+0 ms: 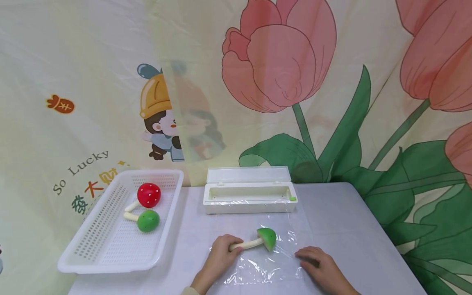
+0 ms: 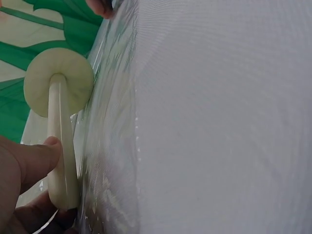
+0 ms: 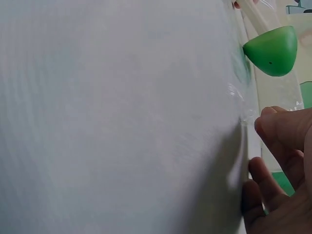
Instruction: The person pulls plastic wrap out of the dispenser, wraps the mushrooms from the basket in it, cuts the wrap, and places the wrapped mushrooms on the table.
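A toy mushroom with a green cap (image 1: 267,239) and pale stem lies over a sheet of clear plastic film (image 1: 258,266). My left hand (image 1: 220,255) grips the end of its stem between thumb and fingers, as the left wrist view also shows with the stem (image 2: 61,131). At the film's right edge is my right hand (image 1: 322,266), its fingers loosely bent and a gap showing between thumb and fingers. In the right wrist view its thumb (image 3: 285,126) is close to the film's edge, below the green cap (image 3: 273,51); whether they touch is unclear.
Behind the film stands a white wrap dispenser box (image 1: 250,208), its clear lid (image 1: 248,175) raised. To the left, a white plastic basket (image 1: 110,268) holds a red spotted toy mushroom (image 1: 149,195) and a green one (image 1: 148,221). A printed curtain (image 1: 199,49) hangs behind the table.
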Demonstrator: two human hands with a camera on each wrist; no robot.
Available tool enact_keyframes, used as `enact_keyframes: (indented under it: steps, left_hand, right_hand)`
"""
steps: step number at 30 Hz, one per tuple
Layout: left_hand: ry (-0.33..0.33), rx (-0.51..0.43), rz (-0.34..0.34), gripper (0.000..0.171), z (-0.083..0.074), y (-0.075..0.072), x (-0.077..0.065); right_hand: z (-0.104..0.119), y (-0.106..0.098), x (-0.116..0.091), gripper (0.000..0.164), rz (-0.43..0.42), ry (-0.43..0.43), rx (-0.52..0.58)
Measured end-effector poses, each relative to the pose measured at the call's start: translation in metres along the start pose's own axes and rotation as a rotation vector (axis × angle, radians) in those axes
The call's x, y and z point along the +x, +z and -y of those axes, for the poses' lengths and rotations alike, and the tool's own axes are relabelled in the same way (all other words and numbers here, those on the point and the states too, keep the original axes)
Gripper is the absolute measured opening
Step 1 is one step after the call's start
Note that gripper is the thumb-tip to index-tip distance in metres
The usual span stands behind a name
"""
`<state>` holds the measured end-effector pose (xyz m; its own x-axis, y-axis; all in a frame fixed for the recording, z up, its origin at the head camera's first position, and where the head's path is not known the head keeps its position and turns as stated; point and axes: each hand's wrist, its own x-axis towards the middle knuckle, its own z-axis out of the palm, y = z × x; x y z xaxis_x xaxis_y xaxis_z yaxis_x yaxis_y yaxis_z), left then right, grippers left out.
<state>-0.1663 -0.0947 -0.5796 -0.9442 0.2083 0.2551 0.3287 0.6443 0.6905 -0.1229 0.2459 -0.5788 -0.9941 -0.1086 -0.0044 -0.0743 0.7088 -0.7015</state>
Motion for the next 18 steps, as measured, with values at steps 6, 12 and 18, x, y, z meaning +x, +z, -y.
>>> enact_keyframes:
  steps: [6,12,18]
  left_hand:
    - [-0.005,-0.015,0.026,0.019,0.001,-0.002,-0.001]
    - [-0.011,-0.031,0.045,0.018,0.003,-0.003,0.0]
    - [-0.014,-0.03,0.049,0.018,0.002,-0.003,0.0]
  right_hand:
    - [-0.003,-0.012,-0.006,0.027,0.047,-0.047,0.028]
    - [-0.006,-0.018,-0.009,0.024,0.162,-0.018,0.049]
    - [-0.005,-0.018,-0.009,0.016,0.233,-0.032,0.073]
